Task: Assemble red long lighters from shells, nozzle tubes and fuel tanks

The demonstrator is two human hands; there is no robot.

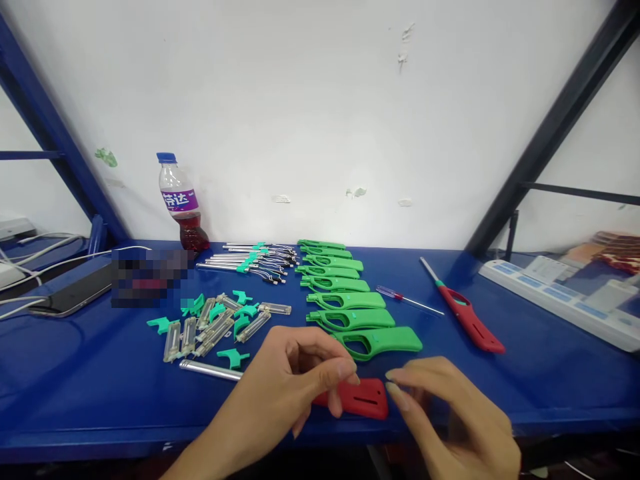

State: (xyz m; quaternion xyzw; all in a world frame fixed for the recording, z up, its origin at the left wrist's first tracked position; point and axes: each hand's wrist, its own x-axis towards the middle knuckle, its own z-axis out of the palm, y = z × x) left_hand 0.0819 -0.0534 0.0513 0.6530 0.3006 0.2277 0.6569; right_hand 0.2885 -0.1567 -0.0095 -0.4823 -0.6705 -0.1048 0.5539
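Observation:
My left hand (295, 380) curls over a red gas lighter near the table's front edge, with thumb and index finger bent together. The lighter's red handle (367, 398) shows a dark slot and sticks out to the right. Its metal tube (210, 371) comes out to the left; the middle is hidden under my fingers. My right hand (450, 417) is just right of the handle's end, thumb and index tips pinched close together. Whatever is between them is too small to make out. Green lighter casings (395, 339) lie in a column just beyond my hands.
Clear fuel tanks (215, 333) and teal triggers (233, 358) are scattered at left. Metal tubes with wires (235, 258) lie behind. A screwdriver (410, 301), another red lighter (467, 313) and a power strip (565, 303) are at right. A bottle (183, 203) stands by the wall.

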